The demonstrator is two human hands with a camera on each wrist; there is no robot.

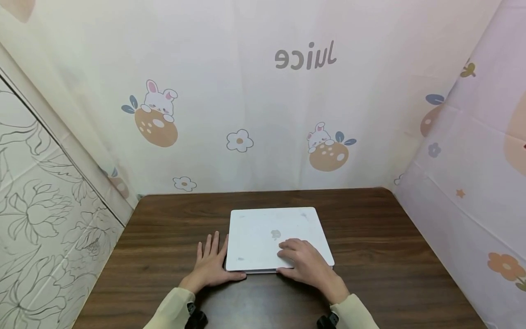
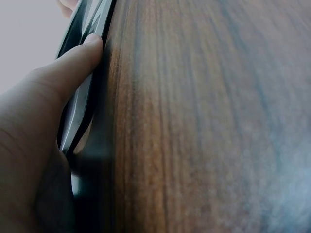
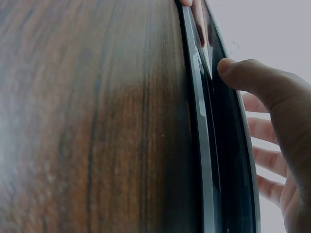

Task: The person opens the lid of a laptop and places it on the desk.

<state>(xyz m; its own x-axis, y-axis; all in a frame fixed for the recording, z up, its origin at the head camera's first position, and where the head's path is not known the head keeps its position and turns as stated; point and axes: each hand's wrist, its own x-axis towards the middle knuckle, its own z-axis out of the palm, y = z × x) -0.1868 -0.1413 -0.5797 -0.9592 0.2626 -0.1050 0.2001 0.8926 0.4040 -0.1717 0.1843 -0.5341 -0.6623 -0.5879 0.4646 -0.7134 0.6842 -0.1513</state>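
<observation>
A white laptop (image 1: 255,242) with a grey apple mark lies on the brown table. Its lid is raised slightly, and a dark narrow gap shows along the front edge in both wrist views. My right hand (image 1: 307,266) pinches the lid at the front, right of its middle. The thumb (image 3: 238,73) sits on the lid's dark inner side while the other fingers rest on top. Flat on the table at the laptop's front left corner, my left hand (image 1: 210,267) has its fingers spread. Its thumb (image 2: 82,58) touches the front edge of the base.
The dark wood table (image 1: 370,256) stretches around the laptop. Behind it hangs a pale curtain (image 1: 246,91) with rabbit and flower prints, and another patterned cloth (image 1: 472,219) is at the right. A flower-patterned panel (image 1: 53,228) stands at the left.
</observation>
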